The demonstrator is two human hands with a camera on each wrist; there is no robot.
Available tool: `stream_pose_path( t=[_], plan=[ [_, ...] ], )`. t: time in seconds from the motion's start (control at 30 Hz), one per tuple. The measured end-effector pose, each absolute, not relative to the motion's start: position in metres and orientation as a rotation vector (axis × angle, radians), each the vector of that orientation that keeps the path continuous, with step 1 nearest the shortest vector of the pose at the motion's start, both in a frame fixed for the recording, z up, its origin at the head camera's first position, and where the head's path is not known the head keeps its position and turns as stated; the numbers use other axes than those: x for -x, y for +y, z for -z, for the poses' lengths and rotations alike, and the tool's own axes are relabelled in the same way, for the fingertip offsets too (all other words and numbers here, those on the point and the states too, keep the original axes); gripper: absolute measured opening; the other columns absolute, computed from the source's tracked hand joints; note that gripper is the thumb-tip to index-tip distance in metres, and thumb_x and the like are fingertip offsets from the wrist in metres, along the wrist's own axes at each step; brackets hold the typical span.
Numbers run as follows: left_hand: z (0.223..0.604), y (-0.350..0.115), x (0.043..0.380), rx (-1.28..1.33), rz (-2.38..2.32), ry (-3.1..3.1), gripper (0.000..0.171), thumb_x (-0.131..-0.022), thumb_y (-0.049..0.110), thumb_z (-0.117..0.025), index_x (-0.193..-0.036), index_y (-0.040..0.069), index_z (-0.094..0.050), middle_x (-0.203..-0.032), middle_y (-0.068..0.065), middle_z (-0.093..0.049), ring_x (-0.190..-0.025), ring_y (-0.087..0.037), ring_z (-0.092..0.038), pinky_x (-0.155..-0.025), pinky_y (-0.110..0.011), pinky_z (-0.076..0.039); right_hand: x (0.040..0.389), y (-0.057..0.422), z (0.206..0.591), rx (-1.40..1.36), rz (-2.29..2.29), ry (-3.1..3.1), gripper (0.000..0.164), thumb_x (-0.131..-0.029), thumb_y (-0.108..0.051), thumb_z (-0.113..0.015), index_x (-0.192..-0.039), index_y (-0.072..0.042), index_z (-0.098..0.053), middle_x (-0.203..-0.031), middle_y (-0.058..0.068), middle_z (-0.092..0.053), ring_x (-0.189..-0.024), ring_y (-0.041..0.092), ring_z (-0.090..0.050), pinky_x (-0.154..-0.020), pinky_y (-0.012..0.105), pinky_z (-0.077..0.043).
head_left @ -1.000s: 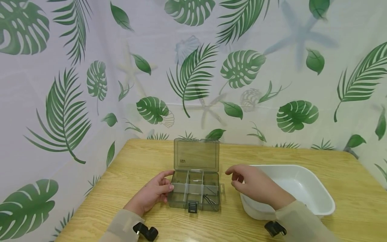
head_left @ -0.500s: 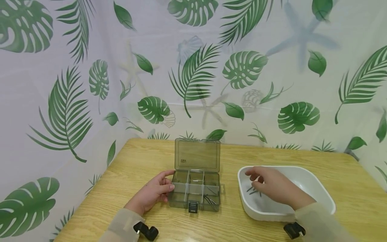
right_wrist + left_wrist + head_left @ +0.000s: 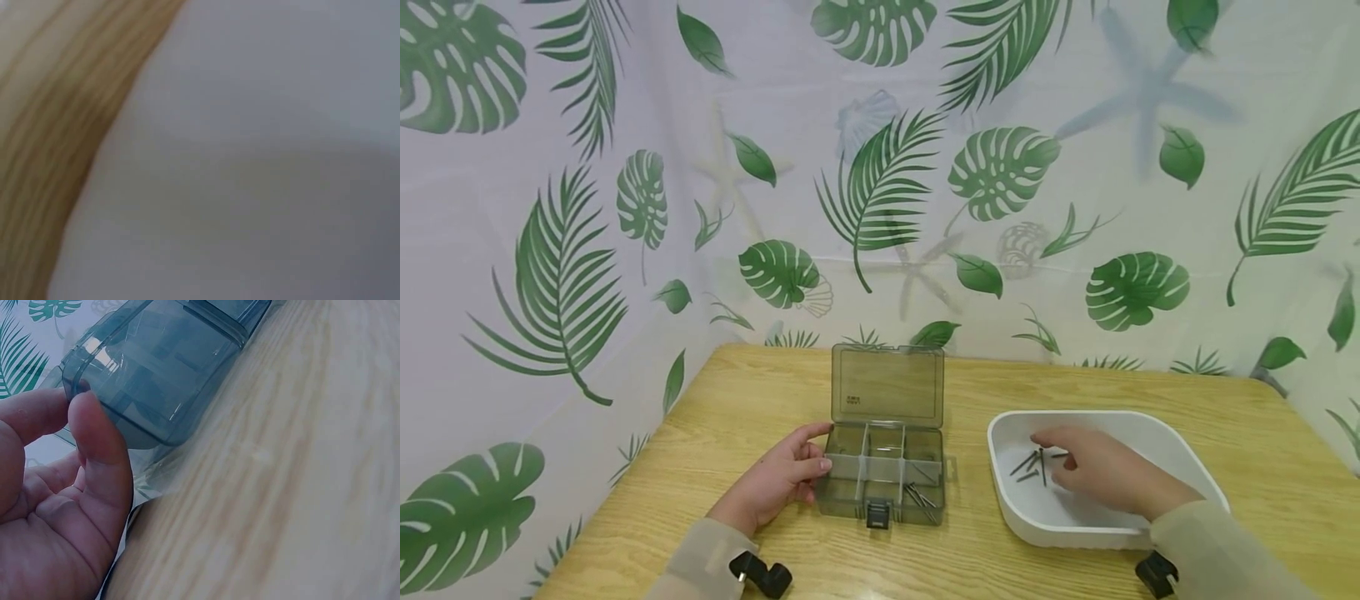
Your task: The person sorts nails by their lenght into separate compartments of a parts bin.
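Left hand (image 3: pixel 778 475): my thumb and fingers pinch the side of the open box (image 3: pixel 841 507).
Right hand (image 3: pixel 1101 471): inside the white tub (image 3: pixel 1105 537), thumb and forefinger apart, beside metal fasteners (image 3: pixel 1042 471).

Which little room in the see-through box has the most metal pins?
The front-right compartment of the box: only there does a bunch of pins show.

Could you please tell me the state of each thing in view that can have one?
Smoky-grey clear plastic compartment box: upright, open.
Rectangular smoky plastic lid: raised.
Black front latch: unfastened.
Slim metal fasteners in the box's front right compartment: lying loose.
White plastic basin: upright, uncovered.
Slim dark metal fasteners in the basin: loose, scattered.
Left hand: gripping the box's left edge.
Right hand: inside the basin; grip unclear.
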State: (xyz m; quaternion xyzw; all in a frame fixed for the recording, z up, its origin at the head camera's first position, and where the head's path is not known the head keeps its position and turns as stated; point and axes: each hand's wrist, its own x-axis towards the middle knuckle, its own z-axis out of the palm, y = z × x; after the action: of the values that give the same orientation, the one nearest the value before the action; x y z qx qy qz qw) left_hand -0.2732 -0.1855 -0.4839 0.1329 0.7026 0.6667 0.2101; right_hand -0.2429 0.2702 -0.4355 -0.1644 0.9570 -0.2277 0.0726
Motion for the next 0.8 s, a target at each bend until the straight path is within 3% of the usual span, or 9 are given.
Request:
stream_pose_path(
  t=[0.13, 0.37, 0.57, 0.8],
  plan=[
    [0.4857, -0.1862, 0.2736, -0.371, -1.860, 1.950, 0.064, -0.104, 0.010, -0.058, -0.159, 0.011, -0.027, -0.100, -0.008, -0.049, -0.071, -0.016, -0.044, -0.059, -0.028, -0.051, 0.2447, 0.2723, 0.4398, 0.501, 0.638, 2.868, 0.053, -0.089, -0.006, -0.070, -0.141, -0.006, -0.060, -0.140, 0.013, -0.059, -0.110, 0.023, -0.058, -0.090, 0.047, -0.050],
    [0.4870, -0.1863, 0.2741, -0.374, -1.854, 1.952, 0.064, -0.104, 0.013, -0.060, -0.159, 0.012, -0.027, -0.101, -0.008, -0.050, -0.070, -0.016, -0.044, -0.059, -0.028, -0.051, 0.2453, 0.2745, 0.4432, 0.534, 0.581, 2.900, 0.045, -0.088, -0.001, -0.064, -0.133, -0.003, -0.066, -0.133, 0.015, -0.062, -0.129, 0.040, -0.052, -0.103, 0.059, -0.042],
    [0.4854, -0.1866, 0.2741, -0.379, -1.844, 1.960, 0.064, -0.104, 0.012, -0.059, -0.160, 0.011, -0.027, -0.101, -0.007, -0.049, -0.071, -0.016, -0.044, -0.059, -0.029, -0.051, 0.2457, 0.2773, 0.4426, 0.530, 0.561, 2.910, 0.031, -0.086, -0.003, -0.067, -0.116, -0.007, -0.074, -0.111, 0.001, -0.067, -0.112, 0.030, -0.061, -0.096, 0.054, -0.049],
    [0.4842, -0.1866, 0.2733, -0.371, -1.847, 1.954, 0.064, -0.104, 0.011, -0.058, -0.160, 0.010, -0.027, -0.100, -0.007, -0.049, -0.070, -0.016, -0.044, -0.059, -0.029, -0.051, 0.2450, 0.2795, 0.4441, 0.556, 0.508, 2.933, 0.026, -0.087, -0.005, -0.070, -0.109, -0.015, -0.076, -0.108, -0.004, -0.064, -0.105, 0.023, -0.061, -0.091, 0.050, -0.051]
  ],
)
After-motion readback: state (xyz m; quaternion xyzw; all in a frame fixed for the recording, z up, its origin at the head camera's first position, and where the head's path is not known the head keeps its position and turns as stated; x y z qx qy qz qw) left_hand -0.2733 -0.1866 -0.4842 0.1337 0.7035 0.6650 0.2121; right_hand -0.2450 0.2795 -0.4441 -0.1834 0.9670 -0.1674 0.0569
